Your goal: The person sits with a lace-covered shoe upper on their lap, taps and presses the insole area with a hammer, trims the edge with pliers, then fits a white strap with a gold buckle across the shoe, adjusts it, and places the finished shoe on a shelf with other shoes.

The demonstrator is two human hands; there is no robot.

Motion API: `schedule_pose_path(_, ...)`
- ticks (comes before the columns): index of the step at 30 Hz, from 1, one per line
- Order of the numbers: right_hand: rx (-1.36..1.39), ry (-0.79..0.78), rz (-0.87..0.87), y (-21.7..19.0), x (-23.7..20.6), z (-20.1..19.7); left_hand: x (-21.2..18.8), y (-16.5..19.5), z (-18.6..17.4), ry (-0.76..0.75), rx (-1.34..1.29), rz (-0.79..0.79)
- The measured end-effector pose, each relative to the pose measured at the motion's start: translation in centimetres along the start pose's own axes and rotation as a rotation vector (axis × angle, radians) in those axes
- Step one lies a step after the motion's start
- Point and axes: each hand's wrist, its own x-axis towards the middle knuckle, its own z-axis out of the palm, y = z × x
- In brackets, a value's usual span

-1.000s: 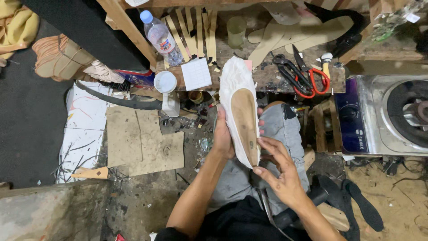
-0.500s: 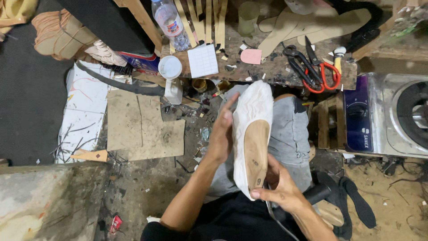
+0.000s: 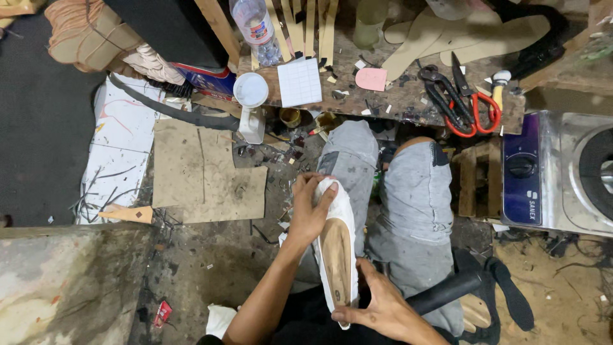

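A white shoe upper stretched on a last, tan insole side up (image 3: 336,252), lies over my lap between both hands. My left hand (image 3: 311,207) wraps around its toe end, fingers pressed on the white material. My right hand (image 3: 377,310) grips the heel end from below, thumb along the edge. My knees in grey trousers (image 3: 408,191) sit just beyond the shoe.
A cluttered wooden workbench (image 3: 396,96) stands ahead with red-handled scissors (image 3: 469,102), pliers, a white gridded pad (image 3: 300,82), a pink scrap, a plastic bottle (image 3: 255,29) and insole cutouts. Cardboard (image 3: 204,176) lies on the floor at left. A purple-and-silver appliance (image 3: 555,172) is at right.
The shoe has come down from near the bench toward my lap. My left hand moved to its toe, and my right hand slid to the heel.
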Motion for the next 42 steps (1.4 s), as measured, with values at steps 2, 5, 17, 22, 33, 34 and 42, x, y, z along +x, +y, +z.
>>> schedule_pose_path(2,0.001,-0.005,-0.009,0.1,0.4,0.0,0.3,-0.7,0.3,-0.004,-0.005,0.006)
schedule_pose_path(5,0.003,-0.038,-0.058,1.1,1.3,0.1,1.1,-1.0,0.9,-0.013,0.017,-0.015)
schedule_pose_path(17,-0.75,-0.037,-0.144,12.1,-2.6,-8.9,17.4,0.5,-1.1,0.025,0.04,0.296)
schedule_pose_path(22,-0.838,-0.106,-0.002,14.9,-1.7,-8.0,32.7,2.3,2.9,0.215,0.387,0.349)
schedule_pose_path(33,-0.731,0.203,-0.38,17.1,-1.4,-7.5,39.8,0.6,6.7,0.183,0.684,0.001)
schedule_pose_path(34,-0.714,0.177,-0.37,17.3,-1.3,-7.7,39.9,0.5,6.5,0.287,0.635,0.076)
schedule_pose_path(42,-0.427,0.066,-0.373,11.7,-0.9,-11.0,31.3,3.5,2.7,-0.097,-0.652,-0.279)
